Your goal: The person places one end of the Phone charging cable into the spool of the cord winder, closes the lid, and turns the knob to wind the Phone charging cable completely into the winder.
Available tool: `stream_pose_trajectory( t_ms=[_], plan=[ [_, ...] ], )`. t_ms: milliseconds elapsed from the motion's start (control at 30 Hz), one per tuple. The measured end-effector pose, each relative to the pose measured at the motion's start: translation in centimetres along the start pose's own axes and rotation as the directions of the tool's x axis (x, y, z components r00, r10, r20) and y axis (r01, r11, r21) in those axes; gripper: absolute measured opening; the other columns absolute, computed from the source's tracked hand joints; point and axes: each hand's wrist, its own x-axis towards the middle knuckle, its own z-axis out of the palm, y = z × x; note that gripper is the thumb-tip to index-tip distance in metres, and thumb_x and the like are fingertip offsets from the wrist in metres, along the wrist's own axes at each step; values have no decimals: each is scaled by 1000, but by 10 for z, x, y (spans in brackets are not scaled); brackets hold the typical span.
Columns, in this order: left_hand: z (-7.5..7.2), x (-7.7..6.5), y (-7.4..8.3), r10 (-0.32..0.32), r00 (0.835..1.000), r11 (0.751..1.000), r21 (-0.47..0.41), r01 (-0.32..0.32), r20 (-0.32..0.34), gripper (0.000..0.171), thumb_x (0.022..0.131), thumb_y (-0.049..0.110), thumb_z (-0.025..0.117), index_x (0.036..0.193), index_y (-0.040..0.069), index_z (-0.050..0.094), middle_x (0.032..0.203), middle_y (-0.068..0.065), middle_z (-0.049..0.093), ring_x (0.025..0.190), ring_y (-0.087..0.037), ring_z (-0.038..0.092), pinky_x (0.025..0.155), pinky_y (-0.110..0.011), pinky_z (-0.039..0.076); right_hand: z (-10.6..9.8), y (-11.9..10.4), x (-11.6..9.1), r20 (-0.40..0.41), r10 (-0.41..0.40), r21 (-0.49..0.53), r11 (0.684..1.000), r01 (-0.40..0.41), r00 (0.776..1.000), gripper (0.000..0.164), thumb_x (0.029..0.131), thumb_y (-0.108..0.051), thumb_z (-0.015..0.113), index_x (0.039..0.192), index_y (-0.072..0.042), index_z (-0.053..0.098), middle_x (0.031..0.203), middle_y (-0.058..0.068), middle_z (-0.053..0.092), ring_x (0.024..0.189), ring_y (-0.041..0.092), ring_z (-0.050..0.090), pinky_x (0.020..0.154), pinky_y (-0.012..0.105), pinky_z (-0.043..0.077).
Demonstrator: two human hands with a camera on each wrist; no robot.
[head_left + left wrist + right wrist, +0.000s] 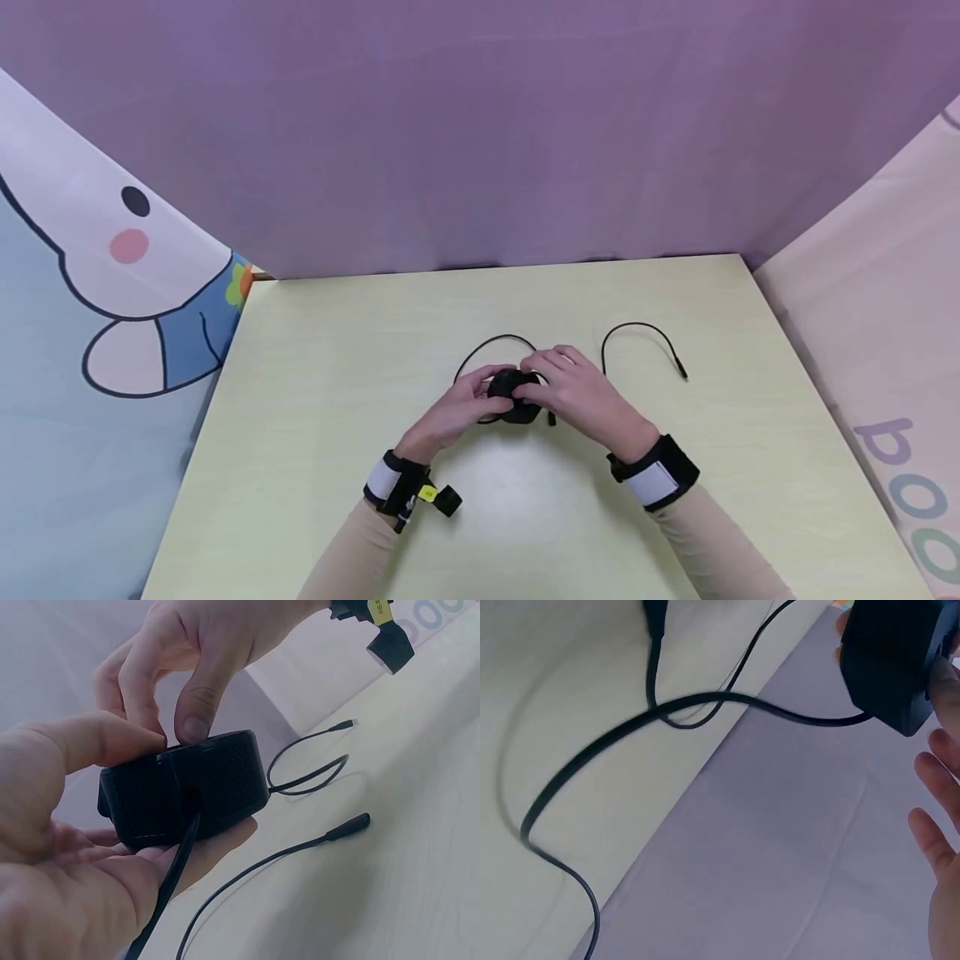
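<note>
A small black box-shaped case (521, 410) with thin black cables coming from two of its sides is held up in front of me. My left hand (453, 414) grips it, thumb on top and fingers underneath in the left wrist view. The right hand (585, 404) holds its upper face with thumb and fingertips; the right thumb (196, 727) presses near the edge. What lies under the right fingertips is hidden. One cable (630, 724) curves away from the case in the right wrist view. A black plug end (349, 826) shows beside it in the left wrist view.
A pale table (300, 417) lies below both hands. Farther right, a cable loop (637, 323) ends in a slim plug (681, 369). Purple cloth (480, 150) hangs behind the table, with printed cloth panels at both sides. Each wrist wears a black strap.
</note>
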Motion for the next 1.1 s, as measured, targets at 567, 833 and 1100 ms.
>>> stream_pose_trajectory(
  t_ms=[567, 833, 1100],
  plan=[
    [5, -5, -1, 38, 999, 999, -28, -38, -2, 62, 100, 3, 60, 157, -2, 35, 146, -28, 54, 126, -22, 60, 95, -25, 52, 8, 0, -3, -55, 26, -115, 993, -33, 998, 18, 96, -38, 58, 104, -24, 67, 94, -3, 57, 91, 20, 60, 88, 38, 49],
    [7, -5, -2, 46, 999, 997, -59, -47, -19, 61, 102, 4, 58, 157, -4, 34, 148, -28, 52, 129, -28, 58, 96, -25, 52, 14, -3, -3, -102, 55, -110, 992, -66, 993, 22, 90, -36, 73, 102, -18, 70, 95, -4, 61, 91, 18, 58, 84, 36, 48],
    [10, -6, -2, 63, 996, 994, -90, -68, -59, 60, 102, 6, 58, 156, -3, 36, 153, -28, 46, 130, -23, 58, 97, -24, 53, 16, -8, -1, -175, 89, -117, 987, -111, 981, 21, 99, -35, 66, 98, -15, 73, 92, -3, 63, 83, 20, 58, 77, 36, 47]
  ],
)
